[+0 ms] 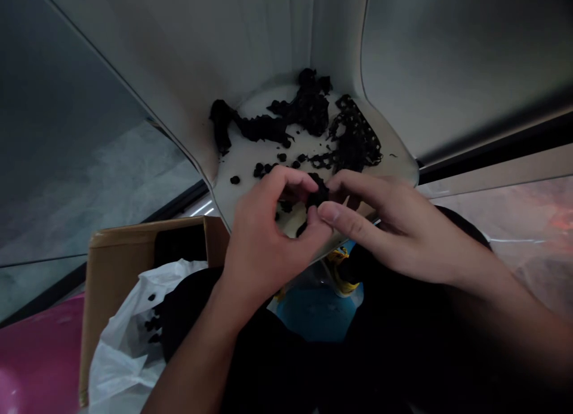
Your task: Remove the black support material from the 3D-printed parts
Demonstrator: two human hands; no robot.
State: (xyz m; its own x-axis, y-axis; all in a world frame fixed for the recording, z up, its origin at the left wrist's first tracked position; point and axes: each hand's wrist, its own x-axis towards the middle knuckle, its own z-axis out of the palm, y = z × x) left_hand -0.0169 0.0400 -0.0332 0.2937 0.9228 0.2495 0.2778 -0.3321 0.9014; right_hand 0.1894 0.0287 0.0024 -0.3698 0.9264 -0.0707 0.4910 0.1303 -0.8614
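Both hands meet over the front of a pale moulded chair seat (255, 151). My left hand (273, 229) pinches a small, dark, lumpy black piece (317, 190) between thumb and forefinger. On the piece's right side, my right hand (389, 223) has its thumb and curled fingers closed in against it; its fingertips are partly hidden. Behind the hands lie a long crumpled black strip (264, 127), a ragged black clump (311, 107) and a black netted piece with holes (358, 136). Several small round black bits, one of them a loose bit (235, 179), are scattered closer in.
An open cardboard box (107, 271) stands at the left, with a white plastic bag (120, 348) holding black bits over its near side. A pink surface (40, 354) lies beyond it. Below the seat, something blue (317, 312) and a yellow-and-black bundle (342, 274) show between the legs.
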